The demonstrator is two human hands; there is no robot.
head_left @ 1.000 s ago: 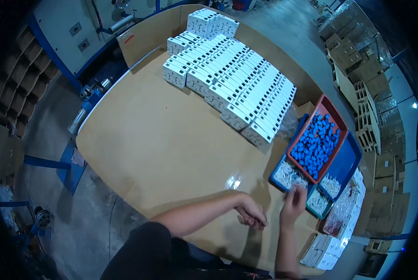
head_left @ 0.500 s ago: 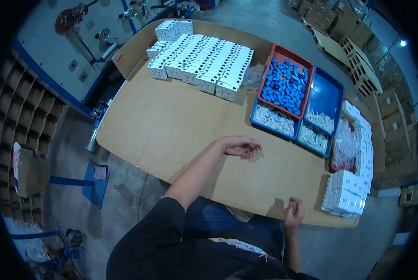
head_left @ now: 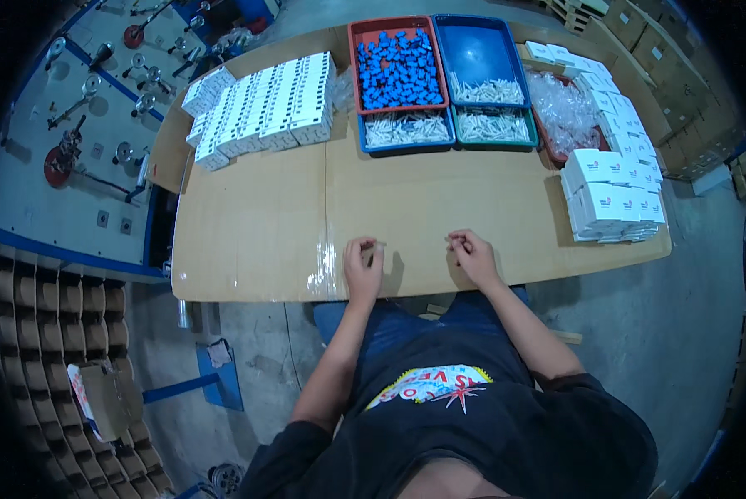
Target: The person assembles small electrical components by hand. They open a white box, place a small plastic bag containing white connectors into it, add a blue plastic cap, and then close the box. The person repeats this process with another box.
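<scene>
My left hand (head_left: 363, 266) rests on the wooden table (head_left: 256, 224) near its front edge, fingers curled, pinching a small pale piece (head_left: 378, 244). A short gap to the right, my right hand (head_left: 474, 254) lies with its fingers closed on another small pale piece (head_left: 451, 241). Both pieces are too small to make out. At the table's far side stand a red tray (head_left: 354, 62) full of blue parts and blue trays (head_left: 481, 46) holding white pieces (head_left: 406, 129).
Rows of white boxes (head_left: 265, 104) fill the far left of the table. More white boxes (head_left: 610, 200) are stacked at the right edge, with clear plastic bags (head_left: 560, 104) behind them. Cardboard dividers (head_left: 48, 333) stand on the floor to the left.
My right hand has come back from the trays to the table's front edge. Both hands now lie close together before me. The view has swung to face the table squarely.
</scene>
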